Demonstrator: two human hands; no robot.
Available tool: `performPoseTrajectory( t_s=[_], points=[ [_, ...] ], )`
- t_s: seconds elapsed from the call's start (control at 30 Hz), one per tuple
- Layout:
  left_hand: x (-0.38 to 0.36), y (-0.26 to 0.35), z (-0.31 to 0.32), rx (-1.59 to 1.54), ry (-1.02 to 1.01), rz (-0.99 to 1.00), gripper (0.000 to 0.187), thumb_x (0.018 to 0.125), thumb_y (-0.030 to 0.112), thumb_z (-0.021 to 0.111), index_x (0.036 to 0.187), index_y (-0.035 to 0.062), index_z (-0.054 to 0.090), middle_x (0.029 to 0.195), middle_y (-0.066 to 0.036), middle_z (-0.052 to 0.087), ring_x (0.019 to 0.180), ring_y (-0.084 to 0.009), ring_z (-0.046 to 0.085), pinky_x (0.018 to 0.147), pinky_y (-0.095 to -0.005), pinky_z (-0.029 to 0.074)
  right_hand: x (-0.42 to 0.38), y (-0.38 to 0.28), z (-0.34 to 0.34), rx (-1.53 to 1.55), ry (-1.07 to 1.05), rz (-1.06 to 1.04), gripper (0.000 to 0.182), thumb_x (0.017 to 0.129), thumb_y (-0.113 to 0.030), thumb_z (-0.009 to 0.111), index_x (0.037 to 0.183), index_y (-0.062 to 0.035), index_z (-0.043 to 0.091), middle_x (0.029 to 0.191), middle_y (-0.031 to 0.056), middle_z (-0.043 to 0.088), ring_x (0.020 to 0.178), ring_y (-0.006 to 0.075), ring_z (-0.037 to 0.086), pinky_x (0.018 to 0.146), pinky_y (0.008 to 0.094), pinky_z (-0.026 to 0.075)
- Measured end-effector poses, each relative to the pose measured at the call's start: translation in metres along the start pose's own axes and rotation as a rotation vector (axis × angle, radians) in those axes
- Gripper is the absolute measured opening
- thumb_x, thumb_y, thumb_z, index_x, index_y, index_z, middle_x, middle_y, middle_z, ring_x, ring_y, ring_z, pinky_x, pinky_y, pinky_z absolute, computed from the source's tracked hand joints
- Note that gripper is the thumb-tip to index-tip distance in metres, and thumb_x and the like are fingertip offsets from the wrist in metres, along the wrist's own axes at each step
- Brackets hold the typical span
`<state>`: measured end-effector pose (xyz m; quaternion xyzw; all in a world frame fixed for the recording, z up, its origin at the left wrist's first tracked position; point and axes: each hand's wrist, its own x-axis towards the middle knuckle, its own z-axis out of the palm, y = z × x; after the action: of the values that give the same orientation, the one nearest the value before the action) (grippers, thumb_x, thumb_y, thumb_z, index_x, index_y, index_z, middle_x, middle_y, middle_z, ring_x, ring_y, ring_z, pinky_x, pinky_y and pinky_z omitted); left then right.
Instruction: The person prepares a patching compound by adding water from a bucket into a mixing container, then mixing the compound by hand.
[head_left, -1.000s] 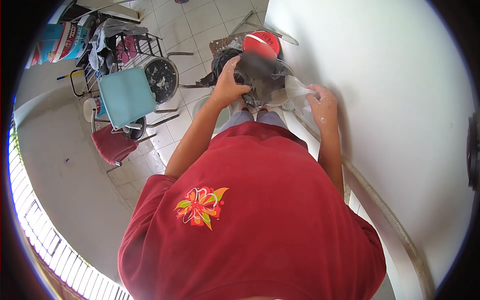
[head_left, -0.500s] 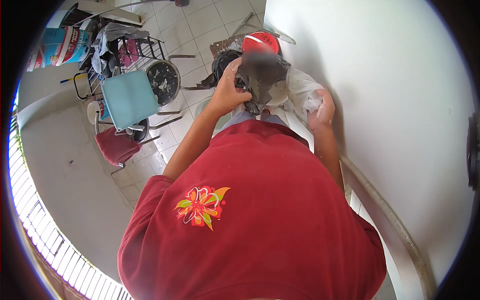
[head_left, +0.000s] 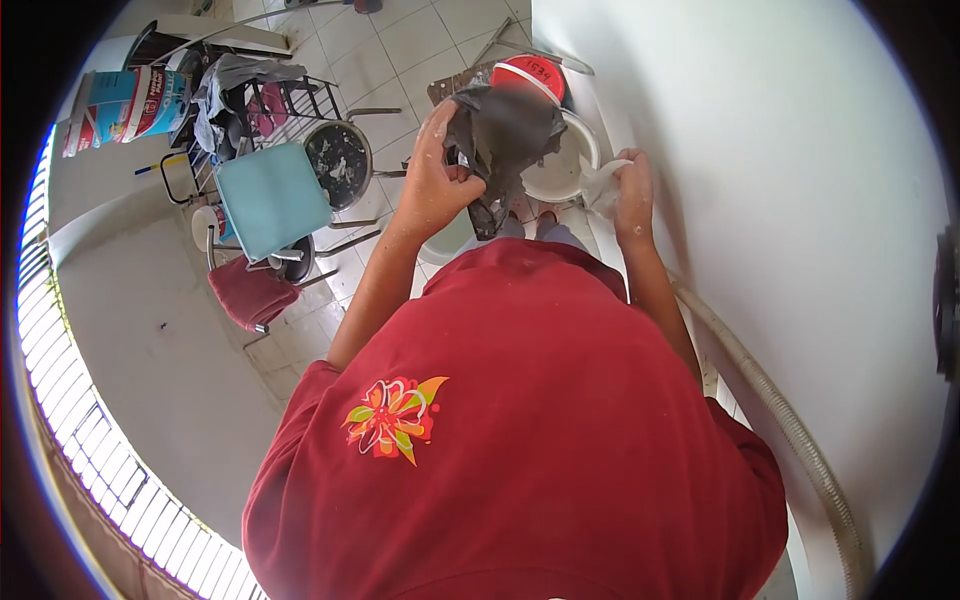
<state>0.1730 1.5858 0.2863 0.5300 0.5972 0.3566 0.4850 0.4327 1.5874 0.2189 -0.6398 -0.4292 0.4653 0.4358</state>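
A black plastic bag (head_left: 515, 125), partly blurred at its middle, hangs from my left hand (head_left: 432, 185), whose fingers are closed on its left edge. On the right, my right hand (head_left: 634, 197) is closed on a crumpled whitish translucent plastic piece (head_left: 601, 188). The two plastics are apart. Below and between my hands is a white round basin (head_left: 580, 165), partly covered by the black bag. A red lid marked 1534 (head_left: 530, 72) lies just beyond the bag.
At the left stand a light blue stool seat (head_left: 270, 200), a dark round seat (head_left: 338, 165), a rack with grey cloth and a paint bucket (head_left: 135, 103). A white wall (head_left: 760, 200) and a ribbed hose (head_left: 770, 395) run along the right.
The whitish plastic has come away from the black bag and bunched up at my right hand. My left hand has shifted left with the bag, uncovering more of the white basin.
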Motion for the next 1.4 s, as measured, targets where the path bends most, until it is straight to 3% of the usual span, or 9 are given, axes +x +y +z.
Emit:
performPoseTrajectory(
  t_s=[0.2, 0.27, 0.37, 0.5, 0.57, 0.67, 1.0, 1.17, 1.4],
  points=[
    [0.005, 0.003, 0.004, 0.111, 0.095, -0.012, 0.083, 0.062, 0.003, 0.063, 0.137, -0.0011, 0.030, 0.142, -0.015, 0.029, 0.123, -0.0226, 0.040, 0.074, -0.0266, 0.051, 0.000, -0.032, -0.008, -0.332, -0.125, 0.055, 0.028, 0.084, -0.022, 0.043, 0.099, 0.0004, 0.052, 0.087, 0.0164, 0.056, 0.078, 0.0281, 0.054, 0.078, 0.0350, 0.042],
    [0.006, 0.001, 0.005, 0.249, 0.130, -0.012, 0.083, 0.062, 0.004, 0.064, 0.138, 0.0023, 0.030, 0.137, -0.010, 0.032, 0.123, -0.0238, 0.039, 0.083, -0.0345, 0.051, 0.003, -0.023, -0.015, -0.441, -0.077, -0.009, 0.029, 0.084, -0.027, 0.048, 0.100, -0.0034, 0.052, 0.084, 0.0277, 0.059, 0.081, 0.0407, 0.059, 0.077, 0.0440, 0.044],
    [0.008, -0.003, 0.006, 0.247, 0.132, -0.023, 0.083, 0.062, 0.005, 0.065, 0.137, 0.0020, 0.031, 0.137, -0.011, 0.033, 0.125, -0.0248, 0.038, 0.084, -0.0344, 0.050, 0.004, -0.007, -0.025, -0.470, -0.130, 0.002, 0.031, 0.085, -0.030, 0.048, 0.102, -0.0049, 0.053, 0.087, 0.0272, 0.061, 0.084, 0.0445, 0.058, 0.078, 0.0469, 0.044],
    [0.006, -0.001, 0.010, 0.214, 0.172, -0.045, 0.083, 0.061, 0.004, 0.065, 0.137, 0.0019, 0.031, 0.137, -0.011, 0.033, 0.125, -0.0241, 0.039, 0.084, -0.0334, 0.051, -0.003, 0.000, -0.032, -0.623, -0.282, 0.131, 0.035, 0.085, -0.034, 0.047, 0.106, -0.0065, 0.054, 0.091, 0.0260, 0.062, 0.087, 0.0445, 0.059, 0.080, 0.0473, 0.044],
    [0.007, -0.010, 0.008, 0.195, 0.210, 0.000, 0.080, 0.061, 0.005, 0.065, 0.134, -0.0031, 0.033, 0.137, -0.017, 0.034, 0.122, -0.0268, 0.041, 0.073, -0.0286, 0.053, -0.007, 0.006, -0.028, -0.676, -0.372, 0.282, 0.040, 0.085, -0.038, 0.047, 0.110, -0.0062, 0.053, 0.095, 0.0264, 0.062, 0.092, 0.0441, 0.058, 0.082, 0.0478, 0.044],
    [0.006, -0.009, 0.004, 0.174, 0.204, -0.034, 0.085, 0.060, 0.000, 0.064, 0.139, 0.0022, 0.030, 0.136, -0.011, 0.034, 0.124, -0.0234, 0.040, 0.082, -0.0321, 0.051, -0.010, 0.030, -0.022, -0.772, -0.423, 0.155, 0.045, 0.085, -0.040, 0.048, 0.113, -0.0048, 0.052, 0.098, 0.0274, 0.061, 0.095, 0.0441, 0.058, 0.084, 0.0479, 0.044],
    [-0.007, -0.014, -0.005, 0.216, 0.292, -0.037, 0.080, 0.061, 0.005, 0.065, 0.135, -0.0011, 0.033, 0.138, -0.016, 0.033, 0.122, -0.0266, 0.040, 0.075, -0.0290, 0.053, 0.009, 0.077, -0.004, -0.727, -0.516, 0.200, 0.050, 0.083, -0.042, 0.049, 0.115, -0.0040, 0.050, 0.103, 0.0290, 0.060, 0.098, 0.0445, 0.057, 0.086, 0.0476, 0.044],
    [-0.018, -0.024, -0.013, 0.144, 0.328, -0.054, 0.080, 0.061, 0.004, 0.065, 0.135, -0.0013, 0.033, 0.136, -0.015, 0.034, 0.121, -0.0250, 0.041, 0.075, -0.0289, 0.053, 0.024, 0.061, 0.002, -0.637, -0.593, 0.205, 0.070, 0.062, -0.024, 0.071, 0.125, -0.0063, 0.043, 0.104, 0.0278, 0.060, 0.101, 0.0413, 0.058, 0.088, 0.0426, 0.044],
    [-0.033, -0.034, -0.021, 0.140, 0.399, -0.091, 0.080, 0.061, 0.003, 0.065, 0.134, -0.0037, 0.033, 0.135, -0.014, 0.035, 0.118, -0.0238, 0.043, 0.070, -0.0272, 0.053, 0.049, 0.080, 0.011, -0.737, -0.423, -0.082, 0.084, 0.052, -0.010, 0.070, 0.129, -0.0071, 0.038, 0.107, 0.0273, 0.058, 0.104, 0.0394, 0.056, 0.090, 0.0421, 0.045]
  ],
)
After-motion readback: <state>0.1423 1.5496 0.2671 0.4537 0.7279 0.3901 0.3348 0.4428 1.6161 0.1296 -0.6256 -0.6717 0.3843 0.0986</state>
